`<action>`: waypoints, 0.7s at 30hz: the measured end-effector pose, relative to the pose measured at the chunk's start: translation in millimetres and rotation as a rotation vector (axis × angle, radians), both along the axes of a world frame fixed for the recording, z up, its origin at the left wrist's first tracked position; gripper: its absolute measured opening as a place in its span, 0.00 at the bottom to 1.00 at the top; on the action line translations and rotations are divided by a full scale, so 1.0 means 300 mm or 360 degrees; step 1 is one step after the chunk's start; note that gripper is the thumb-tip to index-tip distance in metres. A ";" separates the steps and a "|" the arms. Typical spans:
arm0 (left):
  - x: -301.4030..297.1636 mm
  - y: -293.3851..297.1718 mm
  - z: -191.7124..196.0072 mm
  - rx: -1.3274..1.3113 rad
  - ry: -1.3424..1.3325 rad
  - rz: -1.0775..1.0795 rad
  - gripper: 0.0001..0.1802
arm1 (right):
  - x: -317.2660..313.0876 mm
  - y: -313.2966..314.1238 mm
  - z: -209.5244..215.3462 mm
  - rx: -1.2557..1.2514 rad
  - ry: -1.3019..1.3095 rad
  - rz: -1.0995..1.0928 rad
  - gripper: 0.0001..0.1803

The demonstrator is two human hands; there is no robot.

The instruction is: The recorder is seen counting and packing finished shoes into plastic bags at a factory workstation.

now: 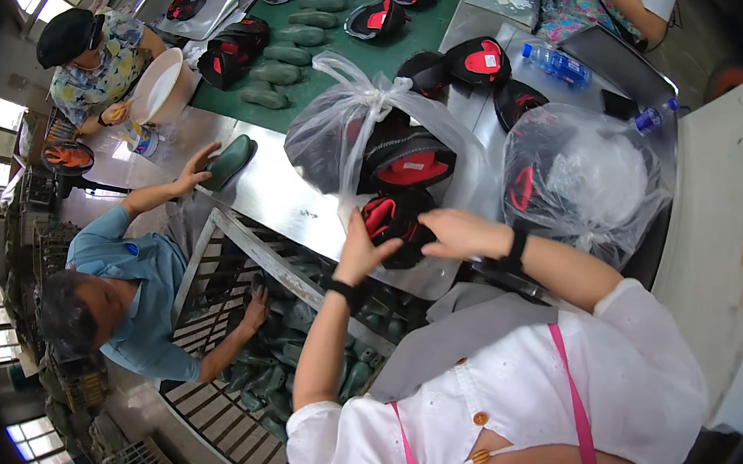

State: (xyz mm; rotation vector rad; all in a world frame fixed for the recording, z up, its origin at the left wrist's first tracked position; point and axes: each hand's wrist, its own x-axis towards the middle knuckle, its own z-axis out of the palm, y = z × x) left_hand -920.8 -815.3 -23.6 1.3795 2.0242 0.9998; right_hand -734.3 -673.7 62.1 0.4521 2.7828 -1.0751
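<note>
In front of me, at the metal table's near edge, is a black shoe upper point(402, 218) with a red lining. My left hand point(364, 251) grips it from the left, thumb across its near side. Against its right side are the bent fingers of my right hand point(464, 235), partly hidden by the upper. Just beyond my hands stands a knotted clear plastic bag point(375, 98). Inside and beside it are more black uppers with red linings point(414, 166).
A second clear bag point(587, 178) lies to the right, near a blue bottle point(556, 66). Green shoe lasts point(294, 34) line the green belt point(334, 74). At left a co-worker in blue point(145, 276) touches one last, beside a slatted crate point(265, 257) full of lasts.
</note>
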 end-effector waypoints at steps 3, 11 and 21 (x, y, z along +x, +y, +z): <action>-0.073 0.011 -0.142 -0.0320 -0.0728 -0.0062 0.49 | -0.049 0.017 -0.159 0.0300 -0.0087 -0.0068 0.36; -0.039 -0.016 -0.103 -0.0318 -0.1661 0.0033 0.34 | 0.002 0.049 -0.154 -0.1229 -0.0400 -0.0733 0.54; 0.198 -0.184 0.275 0.0388 -0.2457 -0.0168 0.44 | 0.049 -0.065 0.192 0.0240 0.0930 0.0357 0.52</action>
